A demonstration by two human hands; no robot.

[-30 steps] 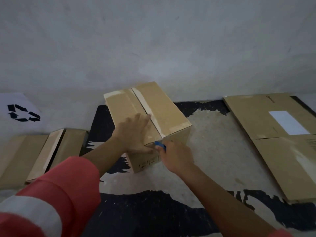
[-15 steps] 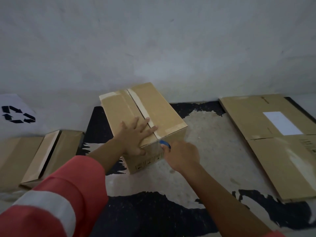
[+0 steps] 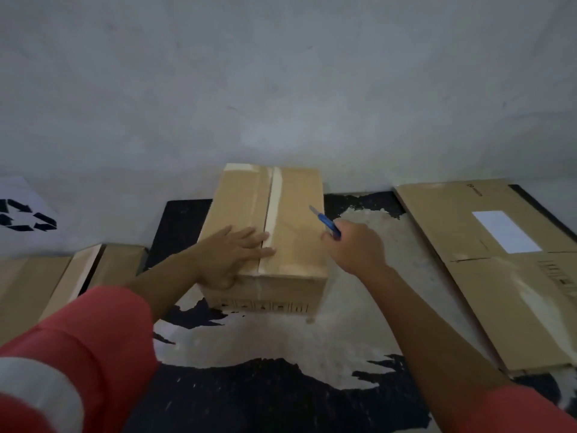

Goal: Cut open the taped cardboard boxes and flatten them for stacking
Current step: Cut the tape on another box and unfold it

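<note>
Lengthwise, the box (image 3: 293, 235) runs toward the wall (image 3: 281, 89); the knife (image 3: 326, 222) points up-left.

We see a tan rectangular cardboard box (image 3: 293, 232) at centre, crossed by a paler beige strip of tape (image 3: 273, 210), with dark printed marks low on its near face. The slim blue-handled cutter (image 3: 327, 225) has a grey blade. At right, flattened brown cardboard (image 3: 452, 220) bears a white label (image 3: 505, 231). At lower left, a coral-red fabric sleeve (image 3: 93, 339) carries a grey-white band. The floor (image 3: 265, 401) is black, worn to pale patches.
</note>
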